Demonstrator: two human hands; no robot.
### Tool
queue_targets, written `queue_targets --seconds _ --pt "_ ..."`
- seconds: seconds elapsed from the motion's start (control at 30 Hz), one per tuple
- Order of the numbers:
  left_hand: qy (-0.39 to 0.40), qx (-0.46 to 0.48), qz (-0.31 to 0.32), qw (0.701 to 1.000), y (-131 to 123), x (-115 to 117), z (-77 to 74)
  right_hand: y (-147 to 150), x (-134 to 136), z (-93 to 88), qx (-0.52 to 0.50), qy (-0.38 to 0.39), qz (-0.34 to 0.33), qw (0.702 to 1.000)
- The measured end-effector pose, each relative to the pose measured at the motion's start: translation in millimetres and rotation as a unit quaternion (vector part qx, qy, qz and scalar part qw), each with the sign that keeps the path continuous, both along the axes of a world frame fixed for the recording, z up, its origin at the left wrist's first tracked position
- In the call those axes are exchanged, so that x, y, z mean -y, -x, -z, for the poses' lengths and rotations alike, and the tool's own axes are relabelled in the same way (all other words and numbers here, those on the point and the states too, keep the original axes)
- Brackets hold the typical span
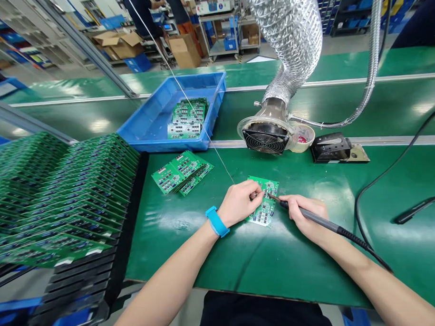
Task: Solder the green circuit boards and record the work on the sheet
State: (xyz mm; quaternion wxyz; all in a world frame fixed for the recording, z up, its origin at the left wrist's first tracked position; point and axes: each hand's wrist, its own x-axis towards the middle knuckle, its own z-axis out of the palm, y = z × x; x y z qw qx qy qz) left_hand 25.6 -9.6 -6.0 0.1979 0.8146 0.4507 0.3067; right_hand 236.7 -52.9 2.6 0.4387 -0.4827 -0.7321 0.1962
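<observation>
A green printed circuit board [263, 202] lies flat on the green mat [235, 258], right under my hands. My left hand [239, 203] rests on its left edge, fingers pinched on a thin solder wire [218, 151] that runs up and away toward the top left. My right hand [306, 216] grips a black soldering iron [308, 214], whose metal tip touches the board near my left fingertips. The contact point is partly hidden by my fingers. A blue band [217, 221] circles my left wrist.
A small stack of green boards [181, 172] lies left of my hands. A blue tray [162, 111] holds more boards, and a tall rack of boards [59, 200] stands at left. A fume extractor fan [264, 137] with a foil duct, an iron stand [332, 148] and a black cable sit ahead and right.
</observation>
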Motion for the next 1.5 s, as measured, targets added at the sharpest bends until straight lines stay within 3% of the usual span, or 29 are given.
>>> queue_targets --seconds 0.2,0.4,0.5,0.73,1.5 --pt "0.008 0.055 -0.035 0.998 4 0 -16.7 -3 3 -1.3 0.010 -0.025 0.023 0.999" --pt "0.087 0.015 0.049 0.995 12 -2 -27.1 -6 9 -5.3 0.008 -0.070 0.004 0.998" --pt "0.090 0.008 0.065 0.994 11 -1 -26.8 -6 12 -7.1 -0.006 -0.091 -0.016 0.996" --pt "0.068 -0.007 0.086 0.994 3 5 -21.8 -10 16 -8.0 -0.007 -0.099 0.004 0.995" --pt "0.053 -0.050 0.109 0.991 5 5 -17.2 -9 14 -4.0 -0.016 -0.075 -0.050 0.996"
